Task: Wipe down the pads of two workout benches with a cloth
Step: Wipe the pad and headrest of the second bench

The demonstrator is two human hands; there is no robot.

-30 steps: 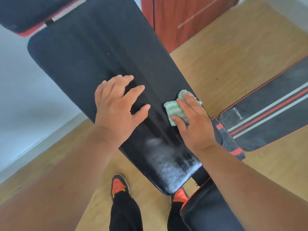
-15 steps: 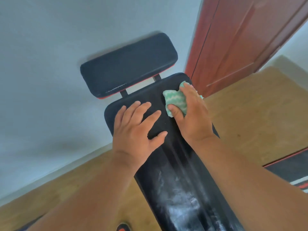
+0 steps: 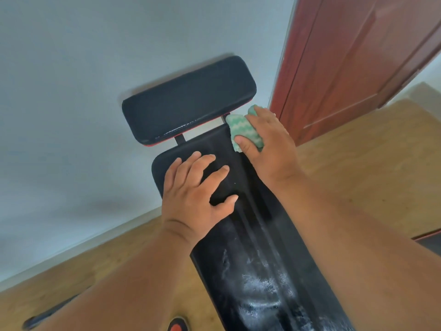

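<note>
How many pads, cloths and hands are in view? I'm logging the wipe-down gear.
Black bench pads: 2, the long pad and the head pad
Green cloth: 1
Hands: 2, left hand, right hand
Total: 5

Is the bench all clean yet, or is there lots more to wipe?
Not yet. The right hand is pressing the green cloth on the far end of the long pad, while the left hand rests flat on it. White smears show on the near part of this pad. The small head pad looks untouched, and the second bench is barely in view, so there is plenty left.
</note>
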